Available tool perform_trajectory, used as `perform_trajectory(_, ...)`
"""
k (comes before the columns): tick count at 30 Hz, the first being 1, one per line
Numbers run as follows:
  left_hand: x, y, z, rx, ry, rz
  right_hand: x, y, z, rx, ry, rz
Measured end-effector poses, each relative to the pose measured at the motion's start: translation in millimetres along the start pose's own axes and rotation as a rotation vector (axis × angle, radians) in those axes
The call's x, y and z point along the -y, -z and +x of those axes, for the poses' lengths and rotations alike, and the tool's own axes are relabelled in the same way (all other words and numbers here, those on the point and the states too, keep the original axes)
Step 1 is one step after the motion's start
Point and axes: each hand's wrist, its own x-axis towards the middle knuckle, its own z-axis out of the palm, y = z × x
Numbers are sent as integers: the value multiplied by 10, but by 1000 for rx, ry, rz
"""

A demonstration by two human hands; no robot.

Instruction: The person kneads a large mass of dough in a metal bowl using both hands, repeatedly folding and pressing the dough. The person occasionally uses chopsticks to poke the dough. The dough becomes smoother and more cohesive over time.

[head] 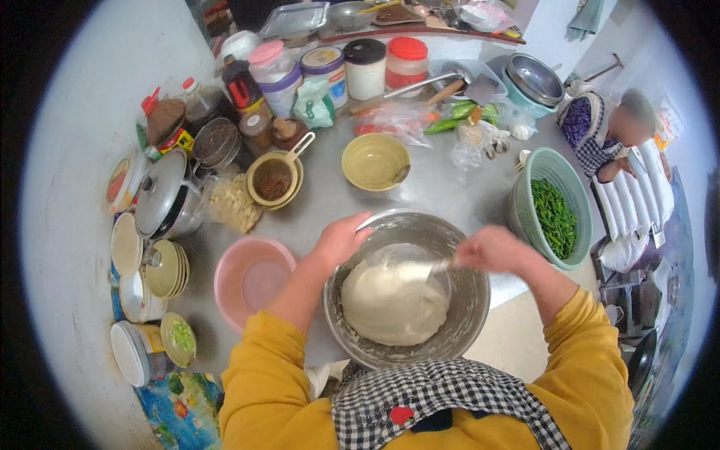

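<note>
A large stainless steel bowl [475, 315] stands at the table edge close against my apron. Inside it lies a smooth, pale mass of wet dough [388, 309], with smears on the bowl's wall. My left hand [342, 237] grips the far-left rim, thumb over the edge. Above the bowl's right side, my right hand [488, 249] is closed around the handle of a stirring utensil [441, 266]. Motion blurs that hand, and the utensil's working end meets the dough, so its exact kind is unclear. Beyond the bowl sits a yellow bowl [374, 160].
A pink plastic basin [225, 284] is left of the bowl. To the right stands a green basket [520, 197] of cut green vegetables [554, 219]. A strainer [272, 177], a lidded pot [163, 194] and several jars crowd the left and back. A person [596, 129] is at the far right.
</note>
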Motion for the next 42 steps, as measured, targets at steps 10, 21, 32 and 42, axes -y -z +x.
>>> perform_trajectory(10,-37,10,117,100,-111,-13,424,-784,224,58,205,-285)
perform_trajectory(21,-294,-190,582,214,-319,24,801,-386,386,22,127,-383)
perform_trajectory(32,-395,105,-442,47,333,103,351,-521,627,29,-84,-260)
perform_trajectory(42,-52,234,-87,83,-10,2,174,228,278,111,-197,-166)
